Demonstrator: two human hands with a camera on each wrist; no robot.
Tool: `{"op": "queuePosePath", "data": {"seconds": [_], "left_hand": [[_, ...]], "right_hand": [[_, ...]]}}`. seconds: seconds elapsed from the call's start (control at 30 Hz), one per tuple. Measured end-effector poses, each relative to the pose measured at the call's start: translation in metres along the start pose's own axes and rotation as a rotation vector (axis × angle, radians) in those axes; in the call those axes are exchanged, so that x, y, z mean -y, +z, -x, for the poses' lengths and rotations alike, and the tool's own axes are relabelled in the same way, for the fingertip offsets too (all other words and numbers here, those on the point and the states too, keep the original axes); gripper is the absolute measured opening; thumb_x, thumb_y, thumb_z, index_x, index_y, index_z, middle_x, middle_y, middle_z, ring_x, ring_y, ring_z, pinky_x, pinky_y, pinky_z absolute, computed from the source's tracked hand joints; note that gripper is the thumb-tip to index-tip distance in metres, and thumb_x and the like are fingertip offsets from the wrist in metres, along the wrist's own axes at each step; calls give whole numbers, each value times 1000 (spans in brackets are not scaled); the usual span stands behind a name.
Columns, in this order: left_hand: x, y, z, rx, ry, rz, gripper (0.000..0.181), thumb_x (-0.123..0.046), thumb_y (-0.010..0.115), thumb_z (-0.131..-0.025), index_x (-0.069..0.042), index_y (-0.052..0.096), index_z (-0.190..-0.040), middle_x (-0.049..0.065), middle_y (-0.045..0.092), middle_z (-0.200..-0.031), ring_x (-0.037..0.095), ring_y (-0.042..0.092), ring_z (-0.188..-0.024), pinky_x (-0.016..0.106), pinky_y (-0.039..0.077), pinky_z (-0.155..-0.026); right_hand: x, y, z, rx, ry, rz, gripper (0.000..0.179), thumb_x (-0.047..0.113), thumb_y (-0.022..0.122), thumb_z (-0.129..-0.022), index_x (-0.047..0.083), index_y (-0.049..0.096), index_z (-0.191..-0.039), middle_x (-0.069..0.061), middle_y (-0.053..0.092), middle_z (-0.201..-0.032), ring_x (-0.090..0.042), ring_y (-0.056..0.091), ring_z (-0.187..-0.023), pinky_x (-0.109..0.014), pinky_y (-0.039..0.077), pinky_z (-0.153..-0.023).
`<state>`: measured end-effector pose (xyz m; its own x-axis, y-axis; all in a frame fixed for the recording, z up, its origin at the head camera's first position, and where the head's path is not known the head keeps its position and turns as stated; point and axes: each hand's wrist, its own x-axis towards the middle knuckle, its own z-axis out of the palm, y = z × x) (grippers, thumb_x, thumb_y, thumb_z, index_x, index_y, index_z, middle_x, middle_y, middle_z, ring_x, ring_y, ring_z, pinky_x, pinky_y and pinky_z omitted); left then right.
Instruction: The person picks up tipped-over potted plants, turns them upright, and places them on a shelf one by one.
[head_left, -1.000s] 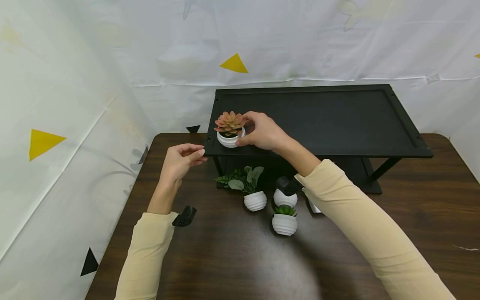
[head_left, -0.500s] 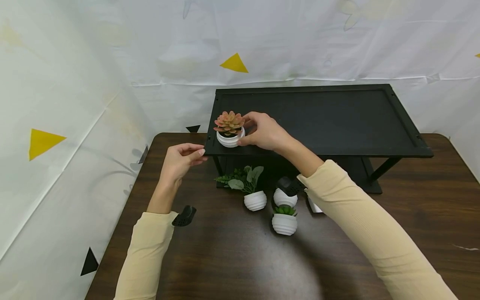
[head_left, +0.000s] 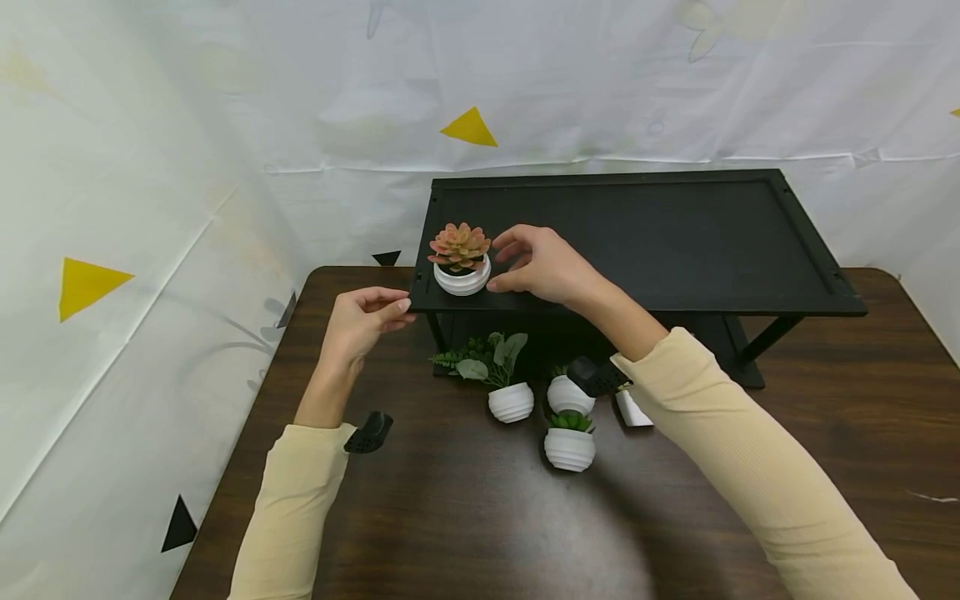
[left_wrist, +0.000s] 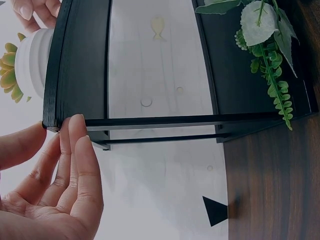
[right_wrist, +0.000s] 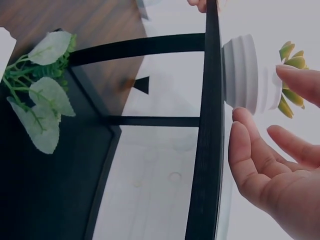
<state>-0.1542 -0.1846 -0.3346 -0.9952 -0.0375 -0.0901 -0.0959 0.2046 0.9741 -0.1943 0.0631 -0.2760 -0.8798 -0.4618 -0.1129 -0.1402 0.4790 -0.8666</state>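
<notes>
A pinkish-orange potted succulent (head_left: 461,258) in a ribbed white pot stands upright on the top board of a black shelf (head_left: 645,242), near its front left corner. My right hand (head_left: 543,262) is just to the right of that pot, fingers loosely bent and apart from it, holding nothing. My left hand (head_left: 360,321) pinches the front left corner of the shelf; the left wrist view has the thumb (left_wrist: 22,145) on one side of the board's edge and the fingertips on the other. In the right wrist view the white pot (right_wrist: 245,75) sits flat on the board.
In front of the shelf stand a leafy plant in a white pot (head_left: 511,402), a small green succulent in a white pot (head_left: 569,448) and another white pot (head_left: 567,396) behind it. A white object (head_left: 633,410) is partly hidden by the right sleeve. Dark wooden table (head_left: 450,517) below.
My right hand has let go of the succulent's pot and drawn back a little to the right. The pot stays on the shelf, and my left hand has not moved.
</notes>
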Motion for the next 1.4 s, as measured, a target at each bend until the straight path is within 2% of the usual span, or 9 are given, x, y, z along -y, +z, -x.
{"op": "queuePosePath", "data": {"seconds": [0.33,0.73,0.9,1.07,1.23,1.4], "left_hand": [[0,0,0,0,-15,-7,27,-6,61,-88,11,60,-109,14,62,-94,7,65,-68,22,54,-70],[1,1,0,-2,-4,-8,26,-6,61,-88,11,60,-108,15,62,-93,8,65,-68,24,54,-71],[1,1,-1,-3,-4,-9,26,-6,61,-88,11,61,-108,14,62,-93,17,67,-74,31,54,-76],[2,1,-1,-6,0,-9,26,-6,62,-87,10,61,-107,11,63,-90,21,67,-78,32,54,-76],[2,1,-1,-7,0,-7,26,-6,62,-87,10,61,-107,11,63,-89,19,67,-76,33,54,-77],[2,1,-1,-6,-3,-4,26,-6,62,-87,11,61,-108,11,63,-90,10,66,-69,33,53,-77]], "right_hand": [[-2,-6,12,12,-27,-11,45,10,68,-83,0,50,-123,-15,55,-113,-25,56,-91,-32,44,-66],[-7,-12,29,24,-38,-25,41,9,66,-84,-2,51,-120,-17,56,-111,-24,58,-86,-31,43,-66],[-10,-14,37,18,-26,-25,38,9,66,-84,-2,53,-118,-17,56,-110,-24,58,-86,-32,43,-68],[-14,-16,44,15,-29,-25,35,12,67,-84,-3,54,-114,-15,58,-107,-23,58,-86,-33,43,-71],[-17,-17,51,12,-31,-20,34,13,68,-84,-2,56,-112,-15,59,-105,-22,58,-86,-33,43,-73],[-21,-19,56,8,-28,-8,33,11,67,-83,-3,56,-112,-15,59,-104,-22,58,-86,-33,44,-74]]}}
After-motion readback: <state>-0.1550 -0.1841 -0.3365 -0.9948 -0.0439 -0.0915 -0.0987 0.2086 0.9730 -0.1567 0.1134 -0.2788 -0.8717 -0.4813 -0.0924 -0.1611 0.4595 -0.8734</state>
